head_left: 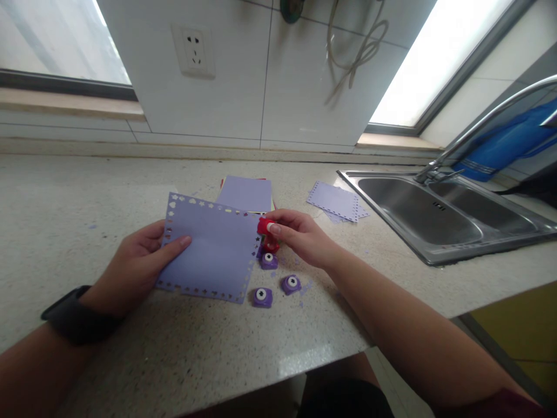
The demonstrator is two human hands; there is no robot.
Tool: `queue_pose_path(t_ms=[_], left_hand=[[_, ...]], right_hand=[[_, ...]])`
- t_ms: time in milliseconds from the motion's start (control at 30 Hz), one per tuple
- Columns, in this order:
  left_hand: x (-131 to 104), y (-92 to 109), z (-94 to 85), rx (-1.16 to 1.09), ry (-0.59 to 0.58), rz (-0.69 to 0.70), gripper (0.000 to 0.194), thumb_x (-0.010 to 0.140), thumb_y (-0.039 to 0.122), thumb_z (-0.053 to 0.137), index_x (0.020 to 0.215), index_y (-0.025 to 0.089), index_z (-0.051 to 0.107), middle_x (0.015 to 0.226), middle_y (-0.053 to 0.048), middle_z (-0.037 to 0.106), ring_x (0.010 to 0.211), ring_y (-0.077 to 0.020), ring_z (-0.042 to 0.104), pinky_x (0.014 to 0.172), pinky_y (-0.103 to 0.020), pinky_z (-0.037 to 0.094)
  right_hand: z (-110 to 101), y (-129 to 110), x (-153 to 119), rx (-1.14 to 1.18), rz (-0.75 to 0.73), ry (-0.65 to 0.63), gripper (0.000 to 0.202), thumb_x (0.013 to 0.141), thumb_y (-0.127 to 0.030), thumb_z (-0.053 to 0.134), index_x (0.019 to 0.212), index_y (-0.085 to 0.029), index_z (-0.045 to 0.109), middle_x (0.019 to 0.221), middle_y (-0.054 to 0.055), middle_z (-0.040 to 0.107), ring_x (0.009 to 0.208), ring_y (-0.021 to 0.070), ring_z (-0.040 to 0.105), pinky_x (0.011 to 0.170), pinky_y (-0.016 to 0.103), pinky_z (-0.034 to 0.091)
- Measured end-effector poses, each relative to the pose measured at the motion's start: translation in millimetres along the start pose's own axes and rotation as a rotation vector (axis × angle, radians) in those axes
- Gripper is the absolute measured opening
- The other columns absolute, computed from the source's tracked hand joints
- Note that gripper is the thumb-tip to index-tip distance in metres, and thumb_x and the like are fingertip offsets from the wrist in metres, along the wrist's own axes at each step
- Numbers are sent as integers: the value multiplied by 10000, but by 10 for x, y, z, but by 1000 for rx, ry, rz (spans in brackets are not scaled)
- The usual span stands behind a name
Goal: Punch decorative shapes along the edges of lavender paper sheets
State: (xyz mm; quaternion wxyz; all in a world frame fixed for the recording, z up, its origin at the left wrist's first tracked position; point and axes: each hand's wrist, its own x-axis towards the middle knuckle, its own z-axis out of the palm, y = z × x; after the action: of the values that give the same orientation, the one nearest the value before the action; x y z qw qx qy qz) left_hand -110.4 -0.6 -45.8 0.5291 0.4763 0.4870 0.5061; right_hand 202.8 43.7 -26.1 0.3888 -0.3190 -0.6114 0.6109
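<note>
Left of the sink (391,203), I find my left hand (138,255) clamped, thumb over fingers, on the punched lilac sheet (213,247) — my right hand (302,237) pinching a red punch (264,226) at its sink-side edge.

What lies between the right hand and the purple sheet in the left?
In the head view, a red punch, held by the right hand at the edge of the purple sheet.

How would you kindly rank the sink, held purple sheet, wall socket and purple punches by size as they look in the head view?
1. Sink
2. Held purple sheet
3. Wall socket
4. Purple punches: they look too alike to rank among themselves.
</note>
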Motion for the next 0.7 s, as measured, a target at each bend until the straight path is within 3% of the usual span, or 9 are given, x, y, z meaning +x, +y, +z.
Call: queue_pose_path(t_ms=[467, 700], left_hand=[[-15, 54, 34, -50, 23, -4, 338, 795, 325, 907, 1085, 205, 783, 957, -57, 846, 696, -167, 769, 614, -234, 638], [-12, 61, 38, -44, 6, -6, 410, 814, 332, 893, 1190, 217, 776, 1000, -65, 848, 734, -176, 782, 648, -244, 641]], right_hand=[[-15, 65, 16, 84, 40, -8, 346, 841, -406, 866, 1078, -183, 750, 862, 25, 744, 705, 129, 660, 653, 296, 543], [-34, 82, 19, 85, 28, -12, 342, 840, -391, 868, 1086, -188, 748, 882, 25, 742, 713, 125, 664, 656, 288, 545]])
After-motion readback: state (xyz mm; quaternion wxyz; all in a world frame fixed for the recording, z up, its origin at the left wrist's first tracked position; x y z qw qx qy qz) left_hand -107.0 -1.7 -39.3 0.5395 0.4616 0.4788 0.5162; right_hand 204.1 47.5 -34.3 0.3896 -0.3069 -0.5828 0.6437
